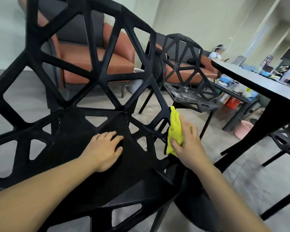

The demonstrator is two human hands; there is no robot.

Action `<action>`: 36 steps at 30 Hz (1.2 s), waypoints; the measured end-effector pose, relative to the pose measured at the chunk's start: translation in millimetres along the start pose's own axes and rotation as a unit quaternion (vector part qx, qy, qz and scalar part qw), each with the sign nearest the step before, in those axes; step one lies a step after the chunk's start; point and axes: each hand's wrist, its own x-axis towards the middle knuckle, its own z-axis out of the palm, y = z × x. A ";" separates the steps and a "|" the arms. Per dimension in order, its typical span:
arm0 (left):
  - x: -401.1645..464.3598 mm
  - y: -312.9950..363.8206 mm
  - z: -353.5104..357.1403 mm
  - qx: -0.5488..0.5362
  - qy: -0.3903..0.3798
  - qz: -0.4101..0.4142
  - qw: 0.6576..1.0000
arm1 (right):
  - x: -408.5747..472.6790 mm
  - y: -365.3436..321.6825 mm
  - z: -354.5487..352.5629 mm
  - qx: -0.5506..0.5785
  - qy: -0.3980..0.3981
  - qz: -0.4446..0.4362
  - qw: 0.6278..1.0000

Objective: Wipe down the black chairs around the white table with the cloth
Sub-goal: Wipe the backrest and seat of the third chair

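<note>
Pressing the yellow cloth (pixel 174 131) against the right edge of the nearest black chair (pixel 97 77), where the seat meets the latticed backrest. Right hand (pixel 187 144) laid over the cloth, thumb underneath and fingers spread on top, so closed around it and pushing it onto the plastic. Left hand (pixel 105 148) flat and open on the solid part of the seat, holding nothing, seemingly steadying the chair.

Judging from this, in the middle of the first chair and working on its side rim. Impossible to tell whether the seat and the backrest struts are already wiped; no visible wet marks or dust lines on the dark plastic.

Still to do, most likely: the second black chair (pixel 191 77) further back beside the table (pixel 258 81), which carries a crumpled clear plastic sheet (pixel 182 92) on its seat, probably to be removed first. Also a third black chair (pixel 286 141) partly visible under the table at the right. Other chairs around the table not visible here.
</note>
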 end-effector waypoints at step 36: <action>1.7 -3.3 11.0 -0.027 0.011 0.017 0.999 | 149.9 -126.4 134.0 -0.444 0.039 -0.265 0.855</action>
